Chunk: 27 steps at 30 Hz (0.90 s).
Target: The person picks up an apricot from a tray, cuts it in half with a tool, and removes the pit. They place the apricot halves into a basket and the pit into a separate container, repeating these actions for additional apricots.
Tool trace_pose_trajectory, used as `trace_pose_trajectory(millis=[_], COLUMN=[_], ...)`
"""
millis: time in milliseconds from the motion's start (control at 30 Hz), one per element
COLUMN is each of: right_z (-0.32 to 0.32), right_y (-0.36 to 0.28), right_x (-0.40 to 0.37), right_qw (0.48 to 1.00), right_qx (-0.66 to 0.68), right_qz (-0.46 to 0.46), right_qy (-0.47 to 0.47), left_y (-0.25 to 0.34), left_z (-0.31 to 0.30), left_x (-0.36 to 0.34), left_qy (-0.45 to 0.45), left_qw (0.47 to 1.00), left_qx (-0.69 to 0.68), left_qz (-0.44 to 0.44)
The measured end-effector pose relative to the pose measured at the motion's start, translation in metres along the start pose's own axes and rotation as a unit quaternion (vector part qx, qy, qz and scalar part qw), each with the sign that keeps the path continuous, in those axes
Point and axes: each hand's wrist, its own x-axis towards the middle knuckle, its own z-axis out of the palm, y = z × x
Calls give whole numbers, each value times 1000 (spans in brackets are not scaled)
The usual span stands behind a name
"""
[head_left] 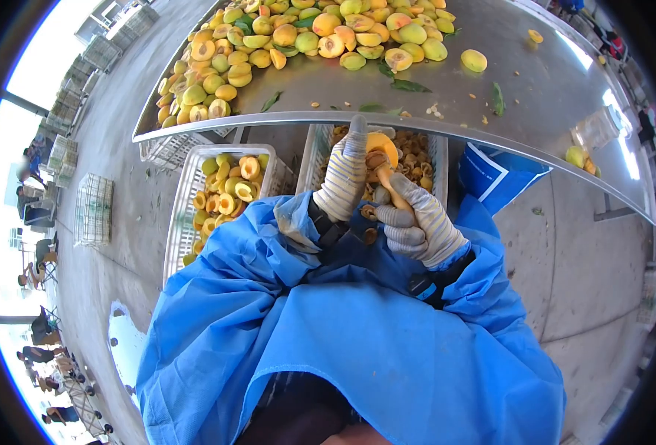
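Note:
My left hand [345, 170], in a striped glove, holds a halved yellow fruit [382, 148] over the crate of pits, its thumb pointing up. In my right hand [424, 226], also gloved, is a tool with a pale wooden handle [391, 188]. The tool's head is against the cut side of the fruit. Below both hands stands a crate [313, 159] with brown pits and scraps [417, 158]. Two small brown pieces show between the hands, just above my lap. To the left, a white crate [185, 215] holds halved fruits [228, 200].
A metal table [305, 93] carries a large pile of whole and halved fruits [283, 33], with loose leaves. A clear container [596, 128] lies at its right. Below are a blue bag [491, 178] and, far left, a crate [93, 211]. Several people sit at the left edge.

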Motion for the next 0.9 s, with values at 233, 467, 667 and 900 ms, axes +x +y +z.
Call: trace_pose_trajectory(millis=[233, 467, 667, 900], right_z=[-6, -3, 10, 5], right_y=[-2, -3, -3, -3], right_x=[1, 2, 3, 2], right_qw=[1000, 999, 987, 995], right_qx=[22, 44, -113, -57], right_qz=[0, 4, -26, -8], right_qy=[7, -14, 114, 79], left_y=[-7, 3, 0, -6], left_z=[0, 6, -3, -12], left_x=[7, 9, 8, 16], left_qy=[-23, -7, 7, -62], left_qw=[997, 998, 994, 998], left_qx=[-67, -53, 77, -9], left_qz=[-34, 29, 79, -28])
